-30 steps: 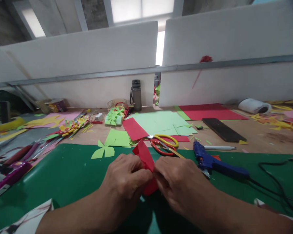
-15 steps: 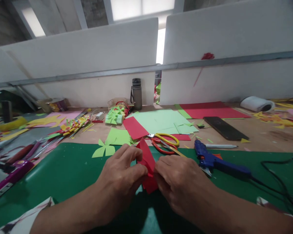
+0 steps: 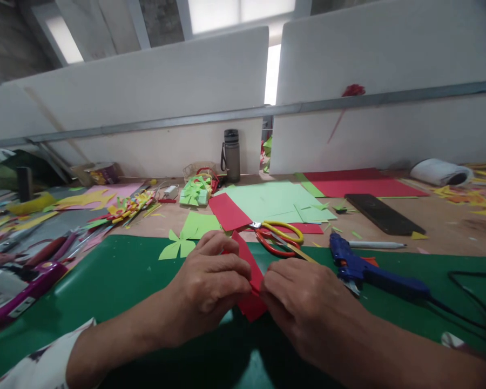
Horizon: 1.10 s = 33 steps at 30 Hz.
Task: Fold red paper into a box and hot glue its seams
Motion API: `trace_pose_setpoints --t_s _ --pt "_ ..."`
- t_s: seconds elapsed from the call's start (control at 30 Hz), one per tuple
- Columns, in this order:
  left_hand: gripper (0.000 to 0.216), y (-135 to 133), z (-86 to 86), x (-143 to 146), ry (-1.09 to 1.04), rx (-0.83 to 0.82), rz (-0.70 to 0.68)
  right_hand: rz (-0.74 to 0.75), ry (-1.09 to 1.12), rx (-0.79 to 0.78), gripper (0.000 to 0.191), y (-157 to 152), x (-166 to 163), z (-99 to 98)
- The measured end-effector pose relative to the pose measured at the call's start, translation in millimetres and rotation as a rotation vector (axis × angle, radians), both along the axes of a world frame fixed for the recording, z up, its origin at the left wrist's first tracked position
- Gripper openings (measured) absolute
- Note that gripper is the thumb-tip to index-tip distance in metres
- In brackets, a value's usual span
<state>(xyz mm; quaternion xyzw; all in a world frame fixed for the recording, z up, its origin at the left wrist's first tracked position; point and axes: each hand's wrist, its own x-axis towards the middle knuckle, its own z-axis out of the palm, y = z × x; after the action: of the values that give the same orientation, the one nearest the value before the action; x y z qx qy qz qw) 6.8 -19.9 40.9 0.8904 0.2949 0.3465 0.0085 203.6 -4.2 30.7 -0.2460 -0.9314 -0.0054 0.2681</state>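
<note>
— where's the folded red paper strip [image 3: 247, 259]?
— on the green mat [image 3: 117, 281], its long axis pointing away from the person.
— which hand is nearer?
— neither. the left hand [image 3: 210, 283] and right hand [image 3: 308, 302] both pinch it, one from each side.

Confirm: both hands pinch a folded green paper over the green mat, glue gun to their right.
The head view shows the folded paper is red. Left hand and right hand pinch it over the green mat, glue gun to their right.
</note>
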Motion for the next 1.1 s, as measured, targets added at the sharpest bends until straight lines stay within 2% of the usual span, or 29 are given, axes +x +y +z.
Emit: trace_pose_setpoints --t_s 0.13,0.3,0.5,0.6,0.7,0.9,1.1 --pt "0.009 0 0.2 1 -0.056 -0.029 -0.012 -0.046 0.042 -0.080 0.014 3 0 0.5" --pt "0.013 -3 -1.3 8 -0.191 -0.065 -0.008 -0.022 0.074 -0.070 0.018 8 -1 -5.3" --pt "0.013 -6 -6.3 10 -0.415 -0.357 0.195 -0.013 0.116 -0.022 0.020 8 -1 -4.8" --pt "0.016 -6 -8.5 9 -0.452 -0.431 0.244 -0.014 0.130 -0.058 0.018 8 -2 -3.8" --pt "0.018 -7 -9.8 9 -0.471 -0.411 0.235 -0.002 0.199 -0.100 0.013 8 -3 -5.8" --pt "0.014 -9 -11.2 10 -0.453 -0.408 0.226 0.048 0.317 -0.087 0.012 8 -5 -10.7" --pt "0.018 -6 -12.6 9 -0.454 -0.392 0.227 0.013 0.378 -0.240 0.013 8 -8 -6.7"
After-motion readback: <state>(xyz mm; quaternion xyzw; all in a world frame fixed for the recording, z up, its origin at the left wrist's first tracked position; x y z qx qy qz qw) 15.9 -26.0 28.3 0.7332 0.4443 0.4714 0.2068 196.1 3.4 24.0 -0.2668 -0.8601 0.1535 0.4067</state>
